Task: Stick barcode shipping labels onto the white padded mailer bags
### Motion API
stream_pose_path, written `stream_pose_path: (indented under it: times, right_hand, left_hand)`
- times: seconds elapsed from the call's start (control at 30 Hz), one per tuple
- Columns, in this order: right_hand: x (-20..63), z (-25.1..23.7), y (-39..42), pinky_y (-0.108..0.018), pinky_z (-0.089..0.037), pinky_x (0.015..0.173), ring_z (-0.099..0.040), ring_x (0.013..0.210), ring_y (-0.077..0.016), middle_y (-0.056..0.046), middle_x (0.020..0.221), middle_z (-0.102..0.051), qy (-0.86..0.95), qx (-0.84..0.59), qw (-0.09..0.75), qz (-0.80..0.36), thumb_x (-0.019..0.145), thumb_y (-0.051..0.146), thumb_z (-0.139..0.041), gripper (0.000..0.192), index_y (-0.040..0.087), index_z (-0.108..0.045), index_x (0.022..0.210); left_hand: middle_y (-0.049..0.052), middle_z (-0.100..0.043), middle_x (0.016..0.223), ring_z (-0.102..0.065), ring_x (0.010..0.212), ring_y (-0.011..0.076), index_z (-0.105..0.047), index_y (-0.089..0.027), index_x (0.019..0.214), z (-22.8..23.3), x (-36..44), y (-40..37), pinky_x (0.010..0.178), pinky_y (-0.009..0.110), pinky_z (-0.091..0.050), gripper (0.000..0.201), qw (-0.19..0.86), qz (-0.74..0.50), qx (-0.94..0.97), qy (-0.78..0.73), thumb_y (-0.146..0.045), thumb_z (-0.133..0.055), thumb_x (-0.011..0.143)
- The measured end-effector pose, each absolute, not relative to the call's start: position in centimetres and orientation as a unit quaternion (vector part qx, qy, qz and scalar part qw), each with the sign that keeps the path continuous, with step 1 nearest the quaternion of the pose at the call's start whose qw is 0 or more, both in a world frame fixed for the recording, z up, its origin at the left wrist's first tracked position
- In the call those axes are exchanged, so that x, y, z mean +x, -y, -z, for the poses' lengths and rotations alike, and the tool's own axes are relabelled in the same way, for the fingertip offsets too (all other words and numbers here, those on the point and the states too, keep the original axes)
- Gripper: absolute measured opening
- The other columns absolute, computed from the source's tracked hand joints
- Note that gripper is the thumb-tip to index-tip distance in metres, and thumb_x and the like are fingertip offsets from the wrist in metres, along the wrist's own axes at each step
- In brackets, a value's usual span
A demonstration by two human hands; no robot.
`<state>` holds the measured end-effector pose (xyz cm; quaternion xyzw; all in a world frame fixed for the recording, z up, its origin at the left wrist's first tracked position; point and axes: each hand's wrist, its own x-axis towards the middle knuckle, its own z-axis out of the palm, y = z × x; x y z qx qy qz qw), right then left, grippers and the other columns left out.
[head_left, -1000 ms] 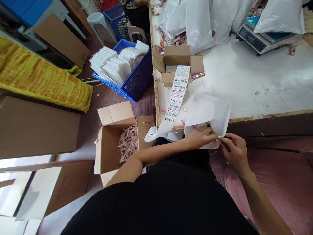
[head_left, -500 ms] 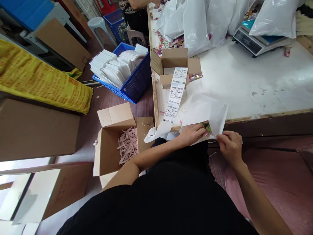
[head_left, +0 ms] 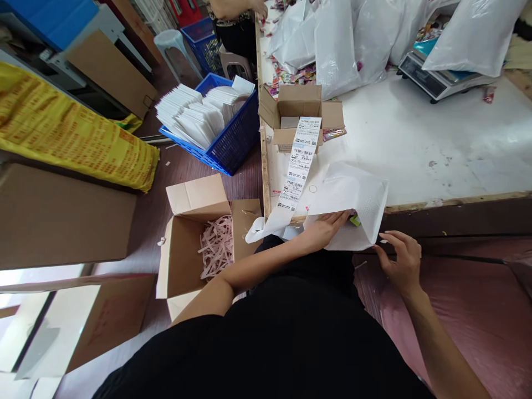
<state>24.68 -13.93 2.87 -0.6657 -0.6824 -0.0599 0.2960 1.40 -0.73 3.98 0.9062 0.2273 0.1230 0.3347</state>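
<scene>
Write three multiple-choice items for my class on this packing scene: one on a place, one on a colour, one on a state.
1. Where does the strip of printed labels come from?
A. the small open box on the table
B. the blue basket
C. the scale

2. What colour is the basket of white envelopes?
A. red
B. blue
C. green

3. How does the left hand stand to the white mailer bag?
A. far from it
B. on its near edge
C. under the table

Key: 1 A, the strip hangs out of the small cardboard box. 2 B, its mesh walls are blue. 3 B, its fingers lie on the bag's near edge, while the right hand is open just beside the bag.
</scene>
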Motion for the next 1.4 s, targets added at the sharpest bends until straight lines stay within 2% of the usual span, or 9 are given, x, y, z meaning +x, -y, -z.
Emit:
stream_pose_path:
  times: [0.2, 0.33, 0.53, 0.63, 0.83, 1.03, 1.13, 1.3, 1.4]
  right_hand:
    - [25.4, -2.4, 12.2, -0.043, -0.038, 0.093, -0.055, 0.114, -0.0293, -0.015, 0.141, -0.058, 0.704, -0.67, 0.22, 0.082, 0.091, 0.034, -0.061, 0.051, 0.024, -0.051, 0.14]
    - [25.5, -2.4, 10.4, -0.042, -0.036, 0.091, -0.058, 0.102, -0.0252, -0.007, 0.124, -0.07, 0.737, -0.64, 0.211, 0.053, 0.089, 0.023, -0.059, 0.024, 0.027, -0.07, 0.11]
    - [27.5, -1.7, 11.7, -0.037, -0.036, 0.08, -0.064, 0.092, -0.021, -0.003, 0.104, -0.076, 0.751, -0.611, 0.245, 0.056, 0.082, 0.013, -0.053, 0.02, 0.023, -0.068, 0.092]
    - [27.7, -1.1, 12.1, -0.036, -0.036, 0.079, -0.064, 0.086, -0.0204, -0.005, 0.096, -0.076, 0.737, -0.616, 0.275, 0.035, 0.086, 0.018, -0.053, 0.013, 0.021, -0.065, 0.087]
    - [26.0, 0.0, 10.2, -0.034, -0.031, 0.065, -0.046, 0.064, -0.0191, -0.003, 0.057, -0.05, 0.516, -0.784, 0.34, -0.054, 0.085, 0.053, -0.054, 0.043, 0.023, -0.047, 0.056]
    - [25.1, 0.2, 8.8, -0.028, -0.024, 0.049, -0.035, 0.054, -0.0111, 0.002, 0.06, -0.048, 0.244, -0.742, 0.469, -0.412, 0.055, 0.062, -0.077, 0.049, 0.021, -0.052, 0.068]
    - [23.9, -0.4, 9.4, -0.025, -0.021, 0.044, -0.025, 0.048, -0.0068, 0.004, 0.061, -0.046, 0.196, -0.668, 0.495, -0.519, 0.052, 0.065, -0.081, 0.056, 0.021, -0.053, 0.073]
    - [16.9, -3.2, 12.9, -0.024, -0.026, 0.042, -0.023, 0.048, -0.0088, 0.005, 0.06, -0.035, 0.145, -0.54, 0.51, -0.653, 0.077, 0.077, -0.062, 0.056, 0.022, -0.053, 0.072]
    - [11.2, -5.3, 12.2, -0.027, -0.031, 0.049, -0.027, 0.052, -0.0113, 0.004, 0.058, -0.029, 0.224, -0.455, 0.557, -0.658, 0.086, 0.064, -0.061, 0.053, 0.022, -0.041, 0.061]
  left_hand:
    - [0.007, -0.052, 0.15, -0.044, 0.143, 0.0226, -0.056, -0.028, 0.139, -6.7, -6.5, -2.8, 0.118, 0.044, -0.034, 0.057, 0.356, -0.186, 0.891, -0.212, -0.005, -0.036, 0.091]
    - [0.004, -0.048, 0.154, -0.03, 0.151, 0.0231, -0.059, -0.029, 0.137, -6.4, -5.6, -7.2, 0.122, 0.05, -0.027, 0.053, 0.37, -0.18, 0.889, -0.203, -0.01, -0.045, 0.09]
    - [0.003, -0.072, 0.124, -0.055, 0.134, 0.0212, -0.075, -0.029, 0.099, -3.9, -4.0, -8.1, 0.119, 0.043, -0.033, 0.022, 0.503, -0.133, 0.843, -0.134, -0.023, -0.066, 0.081]
    - [0.006, -0.075, 0.105, -0.064, 0.118, 0.0219, -0.073, -0.024, 0.084, -2.6, -4.5, -6.7, 0.11, 0.041, -0.041, 0.009, 0.524, -0.187, 0.801, -0.222, -0.025, -0.065, 0.082]
    - [0.001, -0.049, 0.063, -0.056, 0.074, 0.0175, -0.039, -0.021, 0.054, -1.4, -1.9, -5.4, 0.073, 0.029, -0.044, 0.045, 0.447, -0.249, 0.672, -0.536, -0.039, -0.054, 0.092]
    - [0.002, -0.057, 0.081, -0.057, 0.081, 0.0176, -0.05, -0.018, 0.087, -1.3, 0.1, -7.3, 0.077, 0.031, -0.046, 0.019, 0.502, -0.249, 0.618, -0.551, -0.024, -0.068, 0.081]
    - [0.003, -0.063, 0.086, -0.061, 0.078, 0.0169, -0.044, -0.017, 0.116, -1.9, -1.0, -7.6, 0.075, 0.031, -0.049, 0.035, 0.612, -0.294, 0.537, -0.501, -0.028, -0.062, 0.089]
    - [0.013, -0.061, 0.121, -0.061, 0.111, 0.021, -0.047, -0.019, 0.121, -3.9, -4.3, -2.4, 0.095, 0.035, -0.048, 0.043, 0.53, -0.488, 0.521, -0.457, -0.039, -0.067, 0.088]
    - [0.011, -0.067, 0.102, -0.068, 0.087, 0.0216, -0.053, -0.02, 0.122, -4.0, -4.7, 2.8, 0.078, 0.036, -0.055, 0.052, 0.66, -0.424, 0.536, -0.311, -0.048, -0.073, 0.083]
